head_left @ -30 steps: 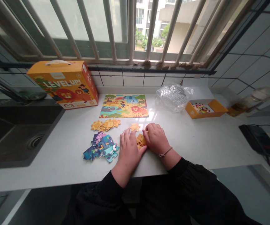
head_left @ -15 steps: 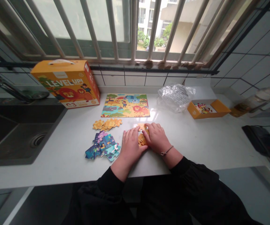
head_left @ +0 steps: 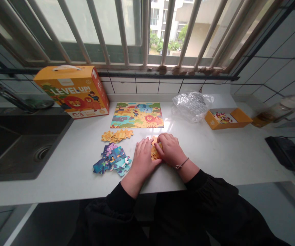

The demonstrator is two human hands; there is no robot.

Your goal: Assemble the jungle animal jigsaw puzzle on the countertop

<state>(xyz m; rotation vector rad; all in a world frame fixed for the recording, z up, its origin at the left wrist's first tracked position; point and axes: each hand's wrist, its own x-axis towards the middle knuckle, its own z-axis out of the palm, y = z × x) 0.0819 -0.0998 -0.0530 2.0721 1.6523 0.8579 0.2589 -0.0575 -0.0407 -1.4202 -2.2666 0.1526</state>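
Note:
Between my two hands lies a small heap of yellow-orange jigsaw puzzle pieces (head_left: 155,153) on the white countertop. My left hand (head_left: 143,155) curls around its left and near side, thumb reaching toward the right hand. From the right, my right hand (head_left: 171,149) bends its fingers over the pieces. Both palms hide much of the heap. To the left lie a pile of yellow pieces (head_left: 117,136) and, nearer me, a pile of blue and purple pieces (head_left: 111,160). Behind the hands is a flat animal picture (head_left: 137,115).
An orange puzzle box (head_left: 71,92) stands at the back left beside a dark sink (head_left: 11,147). Crumpled clear plastic (head_left: 192,106) and an open orange tray (head_left: 226,124) with colourful printed contents sit at the back right. A black object (head_left: 288,153) lies far right.
My right hand's fingers have bent further over the yellow-orange pieces, covering more of the far end. My left hand has hardly moved.

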